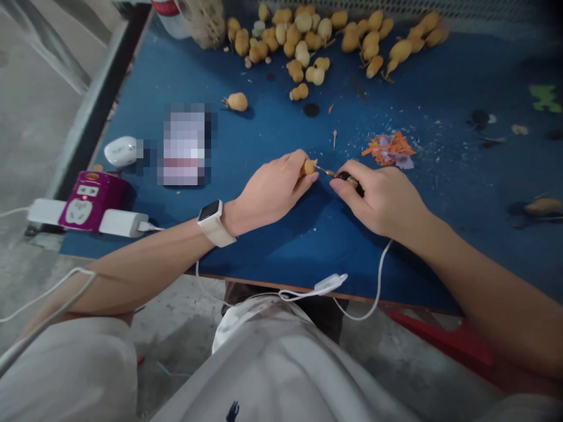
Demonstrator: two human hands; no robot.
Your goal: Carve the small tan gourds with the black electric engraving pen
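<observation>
Over the middle of the blue table (272, 228), my left hand (275, 186) grips a small yellow gourd (309, 167), with most of the gourd hidden by the fingers. A corded rotary tool (350, 181) with a dark body and brass-coloured tip is held in my right hand (382, 196). Its thin bit points left at the gourd's end; whether it touches cannot be made out. A white cable (384, 269) runs from under my right wrist down past the table edge. Orange and purple scraps (391, 149) lie just beyond my right hand.
Many small gourds (303, 38) are heaped at the back, and a single gourd (238, 102) lies nearer. To the left are a pixelated flat item (183, 145), a white earbud case (121, 151) and a purple power socket (90, 202) with white plugs. An inline cable switch (331, 284) hangs at the front edge.
</observation>
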